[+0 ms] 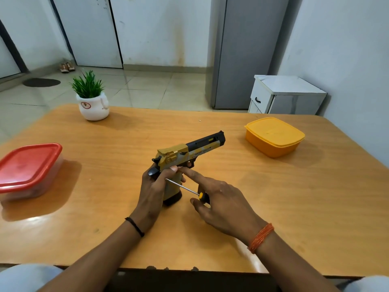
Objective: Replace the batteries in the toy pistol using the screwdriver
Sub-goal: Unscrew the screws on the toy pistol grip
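Note:
A yellow and black toy pistol (189, 148) stands upright at the middle of the wooden table (252, 207), its barrel pointing to the far right. My left hand (153, 190) grips its handle from the left, thumb near the trigger. My right hand (221, 201) holds a small screwdriver (185, 188) with a yellow and black handle. The metal shaft points left, its tip at the pistol's grip. My right index finger stretches out to the pistol near the trigger guard. No batteries are in view.
A red-lidded container (29, 167) sits at the table's left edge. At the right rear is a yellow lidded box (273, 135). A white pot with a green plant (92, 102) stands at the back left. Beyond the table are a white cabinet (284, 95) and tiled floor.

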